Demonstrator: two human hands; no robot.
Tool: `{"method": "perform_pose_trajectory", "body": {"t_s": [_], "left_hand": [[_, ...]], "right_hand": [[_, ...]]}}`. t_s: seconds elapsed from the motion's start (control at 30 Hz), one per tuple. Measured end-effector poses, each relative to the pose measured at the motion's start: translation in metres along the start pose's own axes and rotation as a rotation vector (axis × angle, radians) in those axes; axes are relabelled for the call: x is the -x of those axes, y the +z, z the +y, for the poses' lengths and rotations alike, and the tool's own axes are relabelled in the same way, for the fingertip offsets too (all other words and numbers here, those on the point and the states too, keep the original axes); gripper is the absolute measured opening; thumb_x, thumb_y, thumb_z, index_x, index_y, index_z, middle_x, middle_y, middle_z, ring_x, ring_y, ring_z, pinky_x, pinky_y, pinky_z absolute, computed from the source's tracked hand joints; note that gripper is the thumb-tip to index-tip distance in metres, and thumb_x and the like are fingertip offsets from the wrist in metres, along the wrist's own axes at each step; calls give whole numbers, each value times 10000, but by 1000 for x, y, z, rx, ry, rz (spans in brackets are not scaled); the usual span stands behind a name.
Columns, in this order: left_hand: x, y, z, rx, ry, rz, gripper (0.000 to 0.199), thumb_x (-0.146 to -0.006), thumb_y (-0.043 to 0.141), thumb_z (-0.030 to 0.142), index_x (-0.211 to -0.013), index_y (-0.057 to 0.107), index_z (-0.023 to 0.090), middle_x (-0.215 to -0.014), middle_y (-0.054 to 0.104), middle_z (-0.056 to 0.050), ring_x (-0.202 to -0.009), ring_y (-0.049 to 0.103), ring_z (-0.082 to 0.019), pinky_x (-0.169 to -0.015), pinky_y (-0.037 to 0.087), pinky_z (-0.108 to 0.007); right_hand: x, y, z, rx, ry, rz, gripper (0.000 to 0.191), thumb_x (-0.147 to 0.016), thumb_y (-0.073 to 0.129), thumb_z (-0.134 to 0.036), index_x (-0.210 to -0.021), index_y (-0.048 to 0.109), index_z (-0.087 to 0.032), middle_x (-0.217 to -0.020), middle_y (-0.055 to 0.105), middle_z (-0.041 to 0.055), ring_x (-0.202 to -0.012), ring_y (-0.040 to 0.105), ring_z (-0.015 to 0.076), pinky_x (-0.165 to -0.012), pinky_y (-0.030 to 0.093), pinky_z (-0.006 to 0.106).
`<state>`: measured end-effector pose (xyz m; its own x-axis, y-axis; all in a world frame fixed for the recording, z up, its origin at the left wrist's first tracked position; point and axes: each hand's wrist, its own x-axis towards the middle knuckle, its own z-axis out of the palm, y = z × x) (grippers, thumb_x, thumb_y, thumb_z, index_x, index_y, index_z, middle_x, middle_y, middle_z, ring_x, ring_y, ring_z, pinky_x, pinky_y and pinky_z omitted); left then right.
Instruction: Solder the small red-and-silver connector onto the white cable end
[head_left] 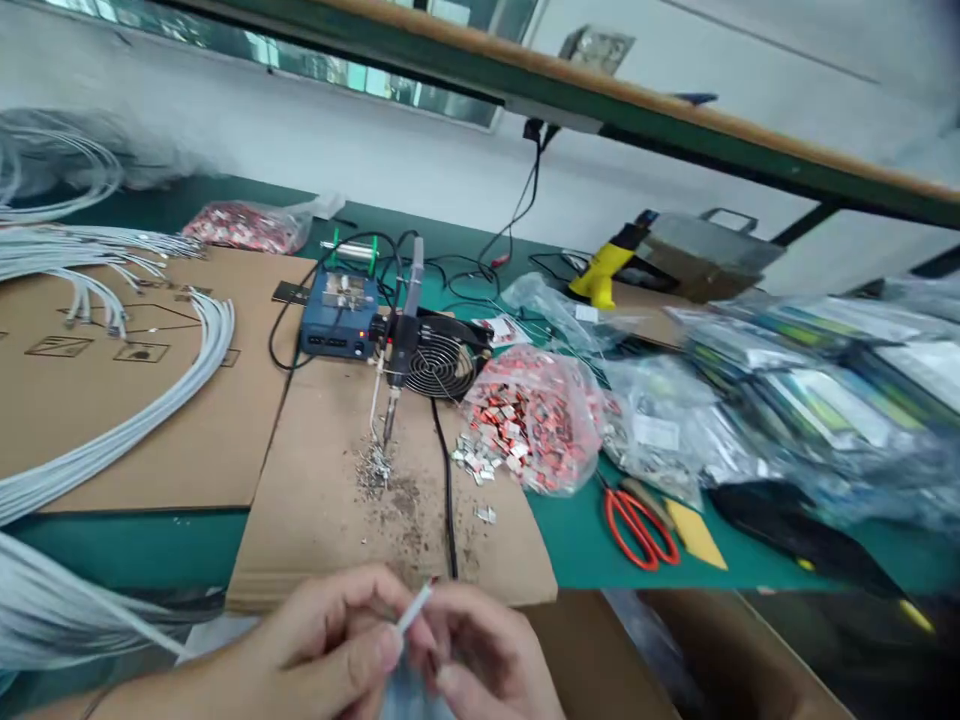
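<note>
My left hand is closed at the bottom centre, pinching a white cable between thumb and index finger. The cable's short end points up and to the right. Beside it, my right hand has its fingers curled in, with the index finger close to the cable tip. What lies between the right thumb and fingers is hidden. Ahead of both hands, a soldering iron leans in front of a blue soldering station. Below its tip is a small heap of solder scraps.
Bundled white cables cover the left cardboard. A plastic bag of small red-and-silver parts lies right of a round black fan. Red-handled scissors, a yellow heat gun and bagged packages fill the right. A shelf crosses above.
</note>
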<state>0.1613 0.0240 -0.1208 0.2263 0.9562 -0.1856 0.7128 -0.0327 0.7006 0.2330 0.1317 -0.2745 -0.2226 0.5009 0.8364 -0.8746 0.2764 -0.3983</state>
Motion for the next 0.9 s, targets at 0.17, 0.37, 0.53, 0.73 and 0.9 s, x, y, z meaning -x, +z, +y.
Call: {"method": "perform_pose_trajectory", "body": {"t_s": [0.17, 0.37, 0.53, 0.73, 0.9], "left_hand": [[4, -1, -15, -228, -200, 137, 543, -827, 347, 667, -977, 444, 154, -558, 452, 39, -390, 313, -35, -375, 241, -136], [13, -2, -13, -493, -239, 194, 492, -876, 276, 607, -960, 509, 181, -688, 521, 8, -463, 409, -54, -472, 384, -148], [10, -6, -26, -463, -211, 226, 375, -888, 367, 515, -887, 528, 175, -741, 516, 8, -551, 485, -58, -541, 405, -144], [-1, -7, -44, 8, -41, 162, 453, -800, 508, 578, -715, 409, 145, -592, 453, 33, -433, 425, -37, -426, 322, -139], [8, -10, -42, 33, -57, 275, 383, -796, 574, 498, -747, 481, 130, -620, 482, 29, -453, 452, -30, -463, 342, -141]], "right_hand": [[-20, 13, -9, 20, -71, 68, 125, -758, 663, -208, -880, 642, -192, -660, 561, 7, -567, 434, 81, -511, 334, 176], [-27, 9, -11, 65, -83, 19, 19, -719, 650, -142, -716, 632, -138, -549, 461, -18, -489, 362, 67, -463, 279, 191], [-26, 9, -4, -8, -66, -8, 101, -697, 668, -160, -639, 591, -129, -511, 442, -23, -451, 316, 59, -435, 241, 198], [-33, 31, 5, -507, 10, 19, 288, -717, 697, -259, -585, 471, -140, -518, 400, -34, -440, 317, 46, -405, 237, 163], [-36, 18, -11, -456, -286, 278, 174, -828, 604, -240, -675, 545, -181, -555, 311, -47, -451, 242, 54, -418, 237, 158]]}}
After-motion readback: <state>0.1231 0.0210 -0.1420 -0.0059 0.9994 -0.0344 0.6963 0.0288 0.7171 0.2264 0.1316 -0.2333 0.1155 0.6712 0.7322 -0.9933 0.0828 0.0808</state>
